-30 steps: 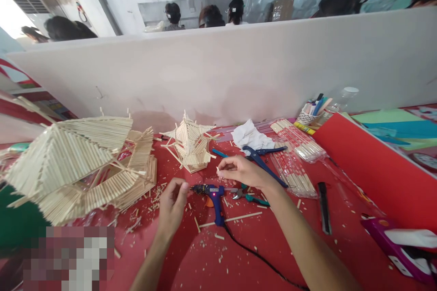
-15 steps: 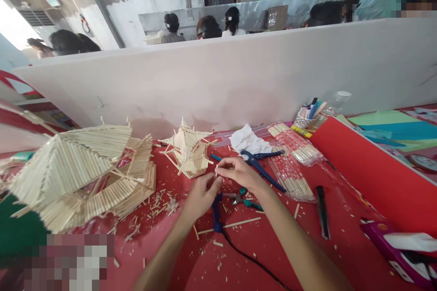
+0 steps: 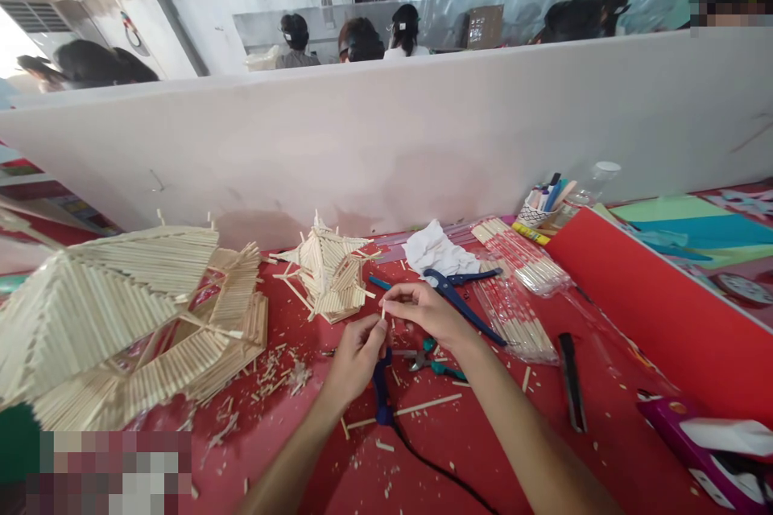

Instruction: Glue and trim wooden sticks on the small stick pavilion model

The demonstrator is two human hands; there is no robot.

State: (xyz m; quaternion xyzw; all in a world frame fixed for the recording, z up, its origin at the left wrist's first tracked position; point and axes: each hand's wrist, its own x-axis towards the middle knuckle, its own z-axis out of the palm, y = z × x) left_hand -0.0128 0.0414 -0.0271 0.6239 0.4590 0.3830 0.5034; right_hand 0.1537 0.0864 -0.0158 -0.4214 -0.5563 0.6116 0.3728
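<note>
My left hand (image 3: 360,352) and my right hand (image 3: 423,311) meet over the middle of the red table. Between their fingertips is a short piece of wooden stick (image 3: 383,312), held upright, its lower end in the left pinch and its top at the right fingertips. Just below lies a blue corded tool (image 3: 382,394), which looks like a glue gun, partly covered by my left hand. Green-handled pliers (image 3: 431,362) rest under my right wrist. Behind my hands stands a small stick-built model with a pointed roof (image 3: 329,269).
A larger stick model (image 3: 121,298) fills the left side. Blue cutters (image 3: 462,302), white tissue (image 3: 438,249) and bagged sticks (image 3: 519,310) lie to the right. Further right are a black utility knife (image 3: 572,382), a red board (image 3: 658,306) and a purple tissue pack (image 3: 706,442). Wood scraps litter the table.
The view has shifted slightly, so the models sit further left. More of the short stick shows above my left fingers, and my hands remain close together.
</note>
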